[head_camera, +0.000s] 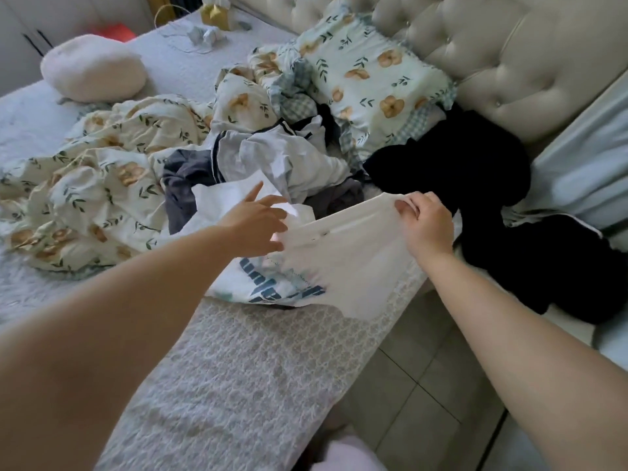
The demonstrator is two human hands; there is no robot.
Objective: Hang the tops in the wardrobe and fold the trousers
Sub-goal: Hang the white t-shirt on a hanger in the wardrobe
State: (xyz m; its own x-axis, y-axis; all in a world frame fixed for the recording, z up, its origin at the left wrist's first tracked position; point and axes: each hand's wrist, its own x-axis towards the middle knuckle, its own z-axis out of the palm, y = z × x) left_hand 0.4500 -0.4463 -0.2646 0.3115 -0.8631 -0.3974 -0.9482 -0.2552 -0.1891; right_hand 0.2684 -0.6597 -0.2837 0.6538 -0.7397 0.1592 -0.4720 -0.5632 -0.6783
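Right hand [426, 226]: thumb and curled fingers pinch the upper edge of a white fabric top [339, 266] and hold that edge lifted off the bed. Left hand [256, 226]: fingers straight and spread, gripping nothing, at the opposite side of the same lifted edge; cannot tell if the fingertips actually touch the cloth. The top's lower part drapes onto the pale grey lace-patterned bedspread [238, 368] near the bed's edge, with blue block lettering [268, 287] showing on the crumpled section. Just behind the top is a heap of clothes: a pale grey garment with dark piping [272, 154] and a dark grey garment [183, 178] left of it. Black garments [475, 171] lie to the right, against the beige tufted headboard [509, 56]. A crumpled cream duvet with orange flowers and green leaves [85, 185] covers the left of the bed, and a matching floral pillow [370, 73] sits behind the heap. A round cream plush cushion [93, 68] is far left. Grey tiled floor [424, 385] shows beside the bed.
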